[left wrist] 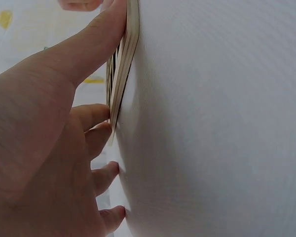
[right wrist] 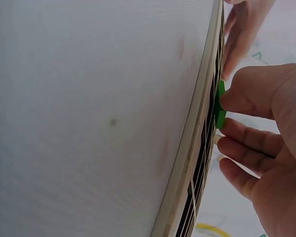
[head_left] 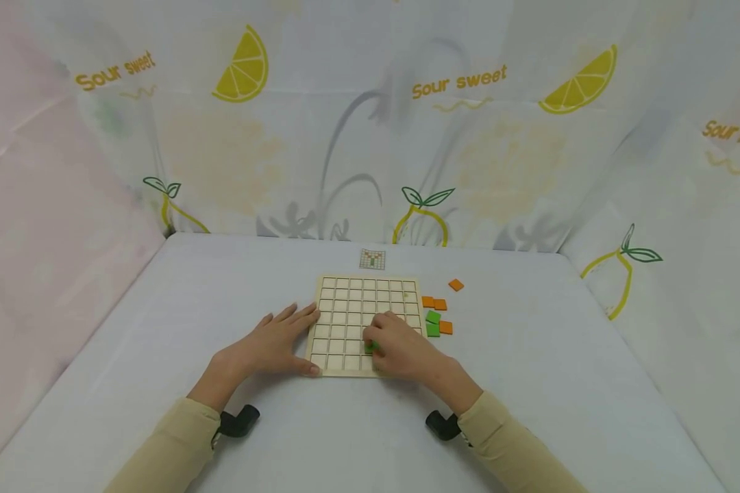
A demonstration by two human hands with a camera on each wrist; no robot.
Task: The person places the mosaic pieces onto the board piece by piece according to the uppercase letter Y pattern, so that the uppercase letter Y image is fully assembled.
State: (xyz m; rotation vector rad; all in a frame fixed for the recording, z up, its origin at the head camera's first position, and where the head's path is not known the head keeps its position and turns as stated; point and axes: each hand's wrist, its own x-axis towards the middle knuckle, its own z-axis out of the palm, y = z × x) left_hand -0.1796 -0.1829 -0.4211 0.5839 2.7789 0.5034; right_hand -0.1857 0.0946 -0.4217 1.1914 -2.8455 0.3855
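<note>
A square wooden grid board (head_left: 339, 330) lies flat on the table. Over its lower right part, my right hand (head_left: 403, 348) pinches a green square tile (right wrist: 221, 106) between thumb and fingers, the tile right at the grid surface. My left hand (head_left: 274, 346) rests at the board's left edge, fingers spread and straight, the thumb at the near left corner. In the left wrist view that thumb (left wrist: 96, 47) lies along the board's edge (left wrist: 126, 74).
Right of the board lie several loose tiles, among them green tiles (head_left: 433, 330) and orange tiles (head_left: 440, 305); one orange tile (head_left: 456, 285) sits farther back. Behind the board is a small pattern card (head_left: 373, 259). A printed cloth backdrop (head_left: 370, 137) rises behind the white table (head_left: 530, 383).
</note>
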